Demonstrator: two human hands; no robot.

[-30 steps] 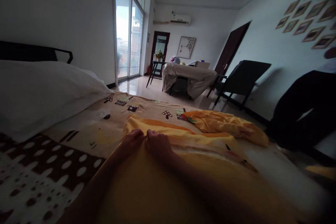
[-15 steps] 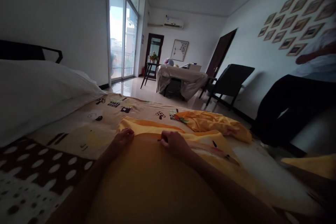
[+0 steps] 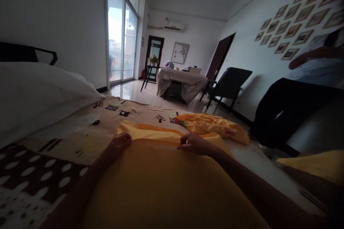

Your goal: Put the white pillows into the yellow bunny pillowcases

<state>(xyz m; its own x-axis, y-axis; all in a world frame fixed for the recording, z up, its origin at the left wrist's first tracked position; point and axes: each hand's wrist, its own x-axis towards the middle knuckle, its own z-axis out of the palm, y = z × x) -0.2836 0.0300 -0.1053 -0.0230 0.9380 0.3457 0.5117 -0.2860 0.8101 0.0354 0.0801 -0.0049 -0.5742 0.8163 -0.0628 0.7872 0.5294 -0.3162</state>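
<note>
A large yellow cloth cover point(image 3: 156, 182) fills the front of the view, with a zip point(image 3: 158, 146) running across near its far edge. My left hand point(image 3: 120, 143) is closed on the cover at the zip's left end, thumb and fingers pinched together. Farther right, my right hand point(image 3: 195, 144) pinches at the zip line, fingers closed round a zip pull. A small dark bit of the pull point(image 3: 178, 148) shows beside the fingertips. Beyond the zip, a flap of yellow cloth point(image 3: 156, 134) lies on the patterned bedsheet point(image 3: 139, 109).
A crumpled yellow cloth point(image 3: 215, 125) lies on the bed beyond my right hand. A white pillow point(image 3: 45, 96) is at left. Past the bed stand a covered table point(image 3: 180, 77) and a dark chair point(image 3: 231, 84). A person point(image 3: 290, 111) stands at right.
My right hand has slid rightward along the zip, away from my left hand, and the dark pull has moved with it. My left hand keeps its hold. The view has shifted slightly.
</note>
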